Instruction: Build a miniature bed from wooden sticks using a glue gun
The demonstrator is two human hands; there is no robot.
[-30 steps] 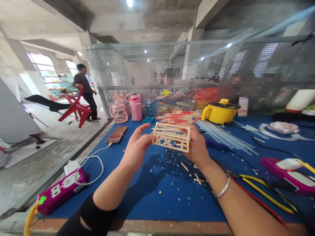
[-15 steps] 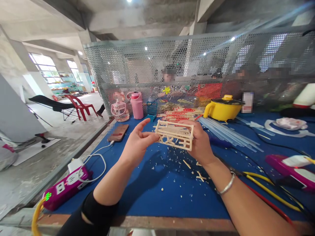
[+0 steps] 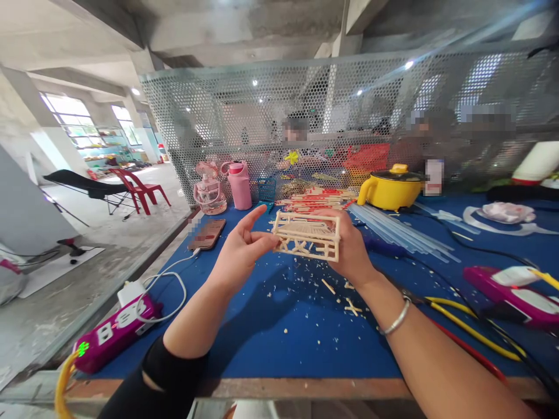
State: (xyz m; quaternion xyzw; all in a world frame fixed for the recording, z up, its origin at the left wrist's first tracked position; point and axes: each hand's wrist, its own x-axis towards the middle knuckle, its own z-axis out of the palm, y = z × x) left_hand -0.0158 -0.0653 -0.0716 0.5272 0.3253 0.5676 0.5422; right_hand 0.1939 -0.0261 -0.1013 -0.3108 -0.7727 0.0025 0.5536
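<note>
In the head view, at the centre of the frame, the right hand [image 3: 353,253] grips a small wooden stick frame [image 3: 307,235] by its right end, fingers wrapped behind it, holding it above the blue table [image 3: 279,343]. The left hand [image 3: 238,253] pinches the frame's left end with thumb and fingertip, its other fingers spread loose. Toward the upper middle stand a pink bottle [image 3: 240,185], a clear pink jug [image 3: 210,190] and a lidded yellow pot [image 3: 391,187], their contents not visible; people behind the mesh screen [image 3: 305,110] are hard to make out.
</note>
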